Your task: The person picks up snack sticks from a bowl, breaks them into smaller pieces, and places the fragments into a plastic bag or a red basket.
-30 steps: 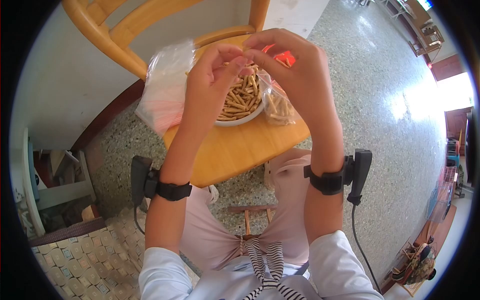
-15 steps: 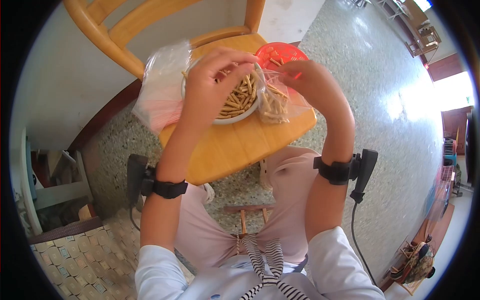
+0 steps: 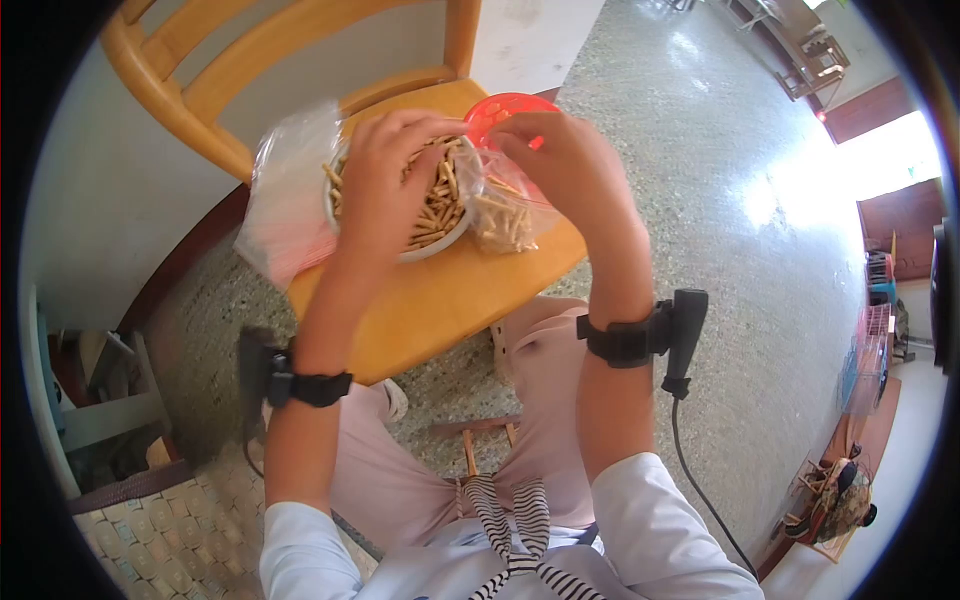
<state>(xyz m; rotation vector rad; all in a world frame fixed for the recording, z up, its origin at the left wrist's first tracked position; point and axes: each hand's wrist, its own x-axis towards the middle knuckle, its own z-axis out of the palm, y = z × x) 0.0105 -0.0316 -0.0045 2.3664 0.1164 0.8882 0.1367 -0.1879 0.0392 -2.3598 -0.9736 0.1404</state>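
Over a white bowl (image 3: 440, 248) of short brown sticks (image 3: 437, 212), my left hand (image 3: 385, 180) curves with its fingertips at the mouth of a clear plastic bag (image 3: 505, 222). Some of the same sticks lie in the bag's bottom, which rests on the chair seat beside the bowl. On the bag's other side, my right hand (image 3: 560, 155) pinches its upper edge, fingers bent downward. Behind the hands a red plastic basket (image 3: 505, 103) is partly hidden. A stack of flat clear bags (image 3: 290, 200) lies left of the bowl.
The wooden chair (image 3: 430, 325) carries everything, its backrest (image 3: 185, 85) against the wall at upper left. My knees are below its front edge. A woven mat-like surface (image 3: 180, 530) is at lower left. Furniture stands along the far right.
The whole view has shifted, so chair and hands appear further left. Both hands remain at the bag's mouth, and the right hand's fingers have drawn slightly closer to the left.
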